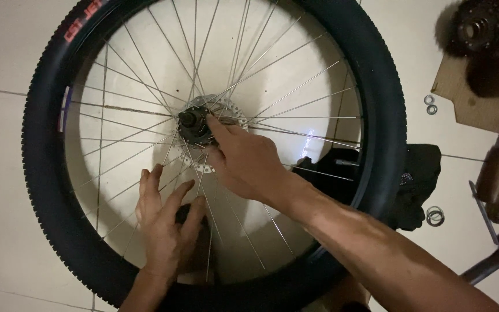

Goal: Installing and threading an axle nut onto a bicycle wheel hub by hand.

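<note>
A bicycle wheel with a knobby black tyre (44,173) lies flat on the pale tiled floor, its thin silver spokes running to a dark hub (193,123) at the centre. My right hand (244,159) reaches in from the lower right, its fingertips touching the hub beside a silver disc mount. My left hand (166,222) rests flat on the spokes below the hub, fingers spread, holding nothing. Something dark lies under its fingers; I cannot tell what it is.
A black cloth (420,179) lies under the tyre's right side. A cassette sprocket (480,26) sits on a piece of cardboard (463,92) at the top right. Small metal rings (434,215) and a wooden-handled tool (495,179) lie on the floor at the right.
</note>
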